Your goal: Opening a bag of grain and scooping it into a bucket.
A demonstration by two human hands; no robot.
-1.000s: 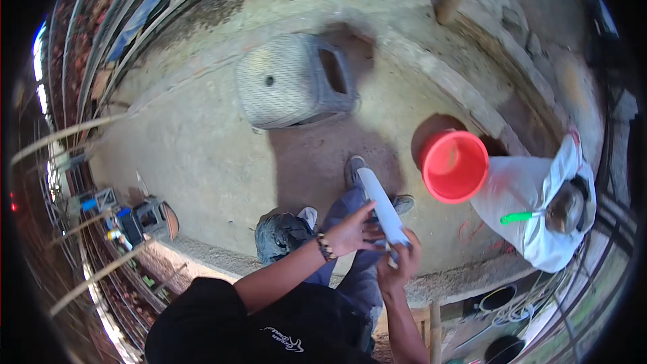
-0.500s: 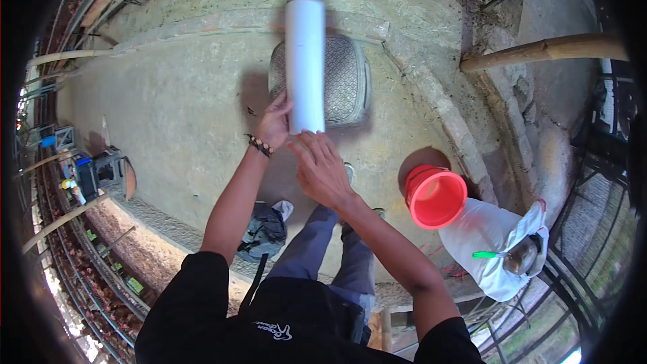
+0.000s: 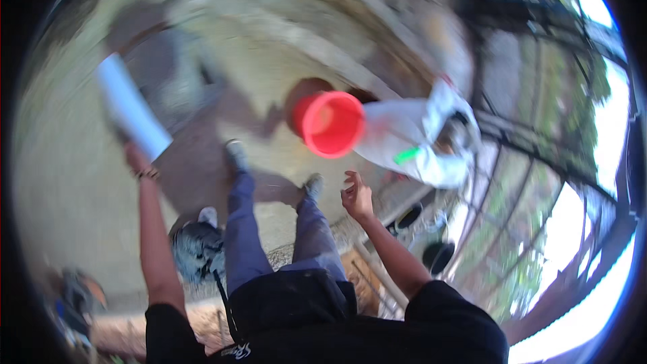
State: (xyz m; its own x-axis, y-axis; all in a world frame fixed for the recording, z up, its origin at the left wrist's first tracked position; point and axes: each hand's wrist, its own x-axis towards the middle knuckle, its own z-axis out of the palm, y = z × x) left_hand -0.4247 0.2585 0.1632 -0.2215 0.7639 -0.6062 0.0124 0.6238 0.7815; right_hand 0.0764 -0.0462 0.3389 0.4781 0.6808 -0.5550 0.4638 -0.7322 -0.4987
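Observation:
My left hand [image 3: 138, 160] grips the lower end of a long white tube [image 3: 129, 104], off to the left and slanting up and leftward. Motion blurs both, and the fingers on the tube are only partly visible. My right hand [image 3: 357, 198] is free, its fingers apart and slightly curled, just below a red bucket [image 3: 309, 113] and a white sack [image 3: 394, 125]. In the sack's mouth sits a metal scoop with a green handle [image 3: 407, 155].
A low concrete ledge [image 3: 377, 71] runs behind the bucket and sack. A dark bag [image 3: 199, 253] lies by my left leg. Metal mesh fencing [image 3: 519, 162] stands on the right. A blurred grey patterned object [image 3: 172, 74] is on the floor beyond the tube.
My right hand has let go of the tube and moved right toward the bucket and sack. My left hand keeps the tube, now farther left. The view has turned right.

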